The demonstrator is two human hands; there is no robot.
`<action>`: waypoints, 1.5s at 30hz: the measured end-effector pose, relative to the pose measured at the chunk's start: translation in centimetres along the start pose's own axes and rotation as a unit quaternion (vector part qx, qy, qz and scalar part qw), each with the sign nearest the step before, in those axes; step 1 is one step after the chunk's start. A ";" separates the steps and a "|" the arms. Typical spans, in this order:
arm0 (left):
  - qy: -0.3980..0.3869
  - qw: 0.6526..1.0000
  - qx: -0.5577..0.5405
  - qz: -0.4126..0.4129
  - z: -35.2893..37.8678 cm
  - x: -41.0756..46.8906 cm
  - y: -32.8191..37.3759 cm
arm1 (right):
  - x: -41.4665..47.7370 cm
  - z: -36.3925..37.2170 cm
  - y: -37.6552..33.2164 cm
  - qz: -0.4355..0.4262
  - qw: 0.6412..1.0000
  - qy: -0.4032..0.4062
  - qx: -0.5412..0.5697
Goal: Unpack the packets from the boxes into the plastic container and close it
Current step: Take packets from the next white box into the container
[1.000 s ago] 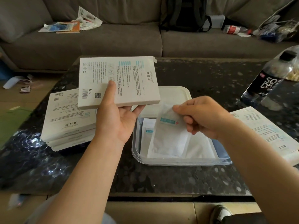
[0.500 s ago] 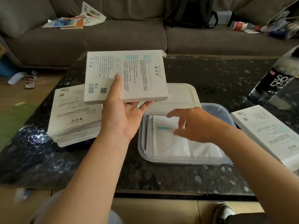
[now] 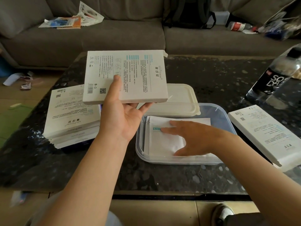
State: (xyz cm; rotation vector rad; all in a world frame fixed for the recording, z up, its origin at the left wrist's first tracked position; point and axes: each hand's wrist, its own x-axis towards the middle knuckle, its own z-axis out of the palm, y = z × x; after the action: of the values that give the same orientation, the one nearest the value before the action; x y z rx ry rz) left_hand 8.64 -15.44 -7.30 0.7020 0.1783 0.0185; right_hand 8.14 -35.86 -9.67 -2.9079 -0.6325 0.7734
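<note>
My left hand (image 3: 121, 118) holds a flat white box (image 3: 125, 75) above the table, thumb on its printed top and fingers underneath. My right hand (image 3: 187, 137) lies flat with straight fingers on a white packet (image 3: 164, 139) inside the clear plastic container (image 3: 224, 116). More white packets lie under that one. The container's white lid (image 3: 180, 101) lies just behind it. A stack of similar white boxes (image 3: 71, 115) sits to the left, and one more white box (image 3: 267, 134) lies to the right of the container.
Everything rests on a dark speckled table (image 3: 211, 72). A dark soda bottle (image 3: 275, 75) lies at the far right. A grey sofa (image 3: 114, 33) behind holds papers, a black backpack (image 3: 189, 12) and clutter. A shoe (image 3: 223, 212) shows below the table's front edge.
My right hand lowered the packet it was pinching into the container, let go of it and now presses flat on it. The left hand kept holding the box raised.
</note>
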 end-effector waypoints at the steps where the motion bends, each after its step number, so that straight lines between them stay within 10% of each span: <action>1: -0.001 1.000 0.000 0.000 0.0 0.0 0.0 | 0.1 0.1 0.0 -0.002 1.000 0.000 -0.002; 39: -0.014 1.000 0.000 -0.014 0.1 -0.1 0.0 | 2.3 0.9 -2.1 -0.058 0.998 -0.007 -0.005; 45: -0.033 0.999 0.014 -0.013 0.1 -0.4 0.3 | 0.5 -2.5 -0.4 0.034 0.896 0.337 0.288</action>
State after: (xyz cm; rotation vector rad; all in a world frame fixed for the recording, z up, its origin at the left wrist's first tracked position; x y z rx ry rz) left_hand 8.28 -15.32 -6.93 0.7265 0.1245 -0.0326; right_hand 9.56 -35.16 -7.66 -2.3901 -0.1755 -0.0845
